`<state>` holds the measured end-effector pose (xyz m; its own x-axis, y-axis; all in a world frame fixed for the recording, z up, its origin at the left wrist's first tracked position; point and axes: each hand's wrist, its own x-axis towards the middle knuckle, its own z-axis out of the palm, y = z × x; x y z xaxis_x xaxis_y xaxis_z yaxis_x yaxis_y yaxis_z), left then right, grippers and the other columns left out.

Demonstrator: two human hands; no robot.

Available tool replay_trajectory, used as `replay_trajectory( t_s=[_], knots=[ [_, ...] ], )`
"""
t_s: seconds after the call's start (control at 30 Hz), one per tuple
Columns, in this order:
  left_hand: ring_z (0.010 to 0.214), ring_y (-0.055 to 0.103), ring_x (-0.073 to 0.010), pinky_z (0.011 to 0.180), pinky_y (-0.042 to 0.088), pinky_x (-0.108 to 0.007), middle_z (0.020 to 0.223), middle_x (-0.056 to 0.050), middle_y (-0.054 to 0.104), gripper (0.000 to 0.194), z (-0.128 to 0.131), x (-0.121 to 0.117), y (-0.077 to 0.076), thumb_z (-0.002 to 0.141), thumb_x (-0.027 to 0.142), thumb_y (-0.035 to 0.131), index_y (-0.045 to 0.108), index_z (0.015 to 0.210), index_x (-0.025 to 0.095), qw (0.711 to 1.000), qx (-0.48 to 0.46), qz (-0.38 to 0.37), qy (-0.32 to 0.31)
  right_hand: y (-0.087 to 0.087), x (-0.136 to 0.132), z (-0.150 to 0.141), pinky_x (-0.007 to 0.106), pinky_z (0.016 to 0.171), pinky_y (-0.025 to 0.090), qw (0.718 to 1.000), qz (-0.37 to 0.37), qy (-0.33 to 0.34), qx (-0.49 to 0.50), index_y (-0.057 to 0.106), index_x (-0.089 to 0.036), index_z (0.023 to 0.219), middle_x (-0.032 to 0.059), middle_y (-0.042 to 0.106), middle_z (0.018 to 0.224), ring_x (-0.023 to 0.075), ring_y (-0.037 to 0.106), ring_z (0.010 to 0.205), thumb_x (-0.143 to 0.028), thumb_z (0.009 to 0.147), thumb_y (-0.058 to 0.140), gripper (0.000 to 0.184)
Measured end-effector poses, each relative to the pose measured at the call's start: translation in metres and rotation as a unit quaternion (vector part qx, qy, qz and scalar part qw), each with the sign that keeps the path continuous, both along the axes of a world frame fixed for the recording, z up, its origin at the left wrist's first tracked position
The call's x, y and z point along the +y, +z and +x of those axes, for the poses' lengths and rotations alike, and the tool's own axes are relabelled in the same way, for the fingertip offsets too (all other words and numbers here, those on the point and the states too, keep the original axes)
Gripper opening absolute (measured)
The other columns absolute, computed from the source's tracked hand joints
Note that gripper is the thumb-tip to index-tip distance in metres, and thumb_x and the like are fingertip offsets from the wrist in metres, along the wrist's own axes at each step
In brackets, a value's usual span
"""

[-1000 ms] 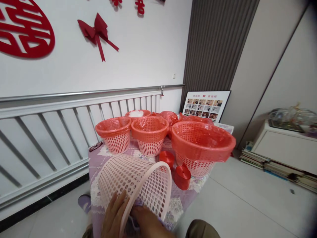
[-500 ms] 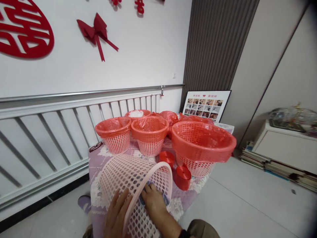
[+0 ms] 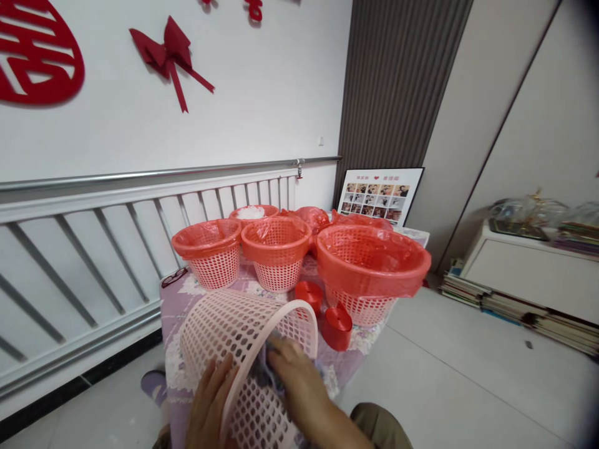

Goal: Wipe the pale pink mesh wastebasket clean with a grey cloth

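Note:
A pale pink mesh basket (image 3: 224, 330) lies on its side at the near edge of a small table, its mouth turned towards me. My left hand (image 3: 208, 408) rests flat on the basket's outer wall near the rim, fingers stretched out. My right hand (image 3: 297, 380) reaches into the basket's mouth, its fingers closed on a dark cloth (image 3: 269, 368) pressed against the inside. Just beyond the rim stand two red ribbon rolls (image 3: 336, 327).
Several pink mesh baskets lined with red plastic bags stand on the purple patterned tablecloth (image 3: 175, 312), the largest (image 3: 372, 268) at the right. Glasses (image 3: 174, 276) lie at the table's far left corner. A white railing runs along the left; stacked books (image 3: 510, 308) lie on the floor at right.
My right hand has moved up from below the rim into the basket's mouth and now presses a dark cloth there. The left hand has stayed on the outer wall. The view shifted slightly.

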<state>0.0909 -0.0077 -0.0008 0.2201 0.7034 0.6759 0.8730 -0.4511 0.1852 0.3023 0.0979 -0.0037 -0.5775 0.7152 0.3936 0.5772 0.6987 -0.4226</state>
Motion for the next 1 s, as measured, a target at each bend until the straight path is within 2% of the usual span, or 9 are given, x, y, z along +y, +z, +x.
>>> replay_trajectory(
  t_s=[0.13, 0.23, 0.33, 0.43, 0.57, 0.67, 0.8, 0.93, 1.0],
  knots=[
    [0.15, 0.025, -0.0289, 0.117, 0.036, -0.052, 0.153, -0.015, 0.047, 0.072, -0.001, -0.002, 0.0, 0.089, 0.014, 0.045, 0.021, 0.156, 0.024, 1.0, -0.019, -0.011, -0.002, 0.008, 0.036, 0.029, 0.052, 0.101, 0.046, 0.988, 0.102, -0.084, -0.083, 0.063, -0.023, 0.126, 0.0112, 0.055, 0.144, 0.032, 0.049, 0.126, -0.01, 0.092, 0.049, 0.039],
    [0.15, 0.025, -0.0274, 0.117, 0.036, -0.05, 0.151, -0.015, 0.049, 0.072, 0.003, -0.003, 0.001, 0.09, 0.014, 0.046, 0.021, 0.156, 0.024, 1.0, -0.021, -0.011, -0.002, -0.02, 0.033, 0.027, 0.049, 0.097, 0.051, 0.985, 0.033, -0.096, -0.142, 0.062, -0.022, 0.127, 0.0114, 0.053, 0.146, 0.0341, 0.051, 0.126, -0.007, 0.086, 0.053, 0.045],
    [0.151, 0.026, -0.0246, 0.118, 0.035, -0.049, 0.151, -0.012, 0.05, 0.069, 0.01, -0.005, 0.004, 0.091, 0.013, 0.043, 0.023, 0.155, 0.027, 0.998, -0.053, -0.006, 0.021, -0.055, 0.006, 0.008, 0.046, 0.102, 0.049, 0.981, -0.064, -0.097, -0.154, 0.065, -0.022, 0.124, 0.0111, 0.054, 0.146, 0.0335, 0.053, 0.127, -0.004, 0.079, 0.055, 0.049],
    [0.15, 0.027, -0.0226, 0.12, 0.033, -0.045, 0.154, -0.008, 0.046, 0.068, 0.014, -0.006, 0.007, 0.091, 0.014, 0.043, 0.024, 0.155, 0.028, 0.997, -0.068, 0.016, 0.014, -0.073, -0.025, -0.016, 0.044, 0.108, 0.044, 0.98, -0.142, -0.063, -0.12, 0.066, -0.023, 0.124, 0.0108, 0.061, 0.138, 0.0329, 0.055, 0.126, -0.008, 0.077, 0.059, 0.049],
    [0.15, 0.029, -0.0208, 0.122, 0.03, -0.041, 0.155, -0.005, 0.045, 0.065, 0.019, -0.006, 0.007, 0.09, 0.01, 0.042, 0.031, 0.152, 0.027, 0.996, -0.084, 0.033, 0.026, -0.067, -0.053, -0.035, 0.04, 0.096, 0.053, 0.971, -0.232, 0.017, -0.054, 0.066, -0.03, 0.121, 0.0067, 0.07, 0.121, 0.0312, 0.064, 0.112, -0.021, 0.08, 0.062, 0.042],
    [0.148, 0.032, -0.0206, 0.121, 0.034, -0.044, 0.15, -0.006, 0.05, 0.065, 0.025, -0.006, 0.005, 0.091, 0.006, 0.041, 0.034, 0.151, 0.031, 0.993, -0.094, 0.043, 0.051, -0.051, -0.065, -0.039, 0.037, 0.087, 0.056, 0.97, -0.233, 0.06, 0.016, 0.06, -0.037, 0.126, 0.0028, 0.068, 0.122, 0.0257, 0.065, 0.107, -0.029, 0.091, 0.056, 0.036],
    [0.149, 0.03, -0.0219, 0.117, 0.04, -0.046, 0.146, -0.01, 0.054, 0.068, 0.02, -0.007, 0.002, 0.091, 0.003, 0.04, 0.03, 0.152, 0.03, 0.995, -0.061, 0.037, 0.073, -0.04, -0.068, -0.048, 0.043, 0.091, 0.054, 0.969, -0.229, 0.084, 0.034, 0.058, -0.022, 0.127, 0.009, 0.062, 0.128, 0.0213, 0.064, 0.105, -0.042, 0.097, 0.055, 0.036],
    [0.151, 0.023, -0.0218, 0.117, 0.037, -0.042, 0.144, -0.016, 0.055, 0.071, 0.003, -0.009, 0.002, 0.088, 0.005, 0.045, 0.025, 0.154, 0.022, 0.999, 0.023, 0.015, 0.039, -0.047, -0.053, -0.053, 0.035, 0.087, 0.053, 0.967, -0.239, 0.082, 0.023, 0.066, -0.026, 0.115, 0.0049, 0.069, 0.116, 0.0212, 0.066, 0.099, -0.032, 0.096, 0.053, 0.025],
    [0.152, 0.022, -0.0214, 0.119, 0.034, -0.043, 0.145, -0.016, 0.054, 0.071, 0.0, -0.008, 0.003, 0.089, 0.006, 0.045, 0.023, 0.155, 0.02, 0.999, 0.021, 0.017, 0.033, -0.052, -0.04, -0.044, 0.031, 0.087, 0.052, 0.97, -0.24, 0.021, 0.01, 0.067, -0.027, 0.114, 0.0042, 0.072, 0.112, 0.0218, 0.067, 0.099, -0.022, 0.093, 0.048, 0.029]
  ],
)
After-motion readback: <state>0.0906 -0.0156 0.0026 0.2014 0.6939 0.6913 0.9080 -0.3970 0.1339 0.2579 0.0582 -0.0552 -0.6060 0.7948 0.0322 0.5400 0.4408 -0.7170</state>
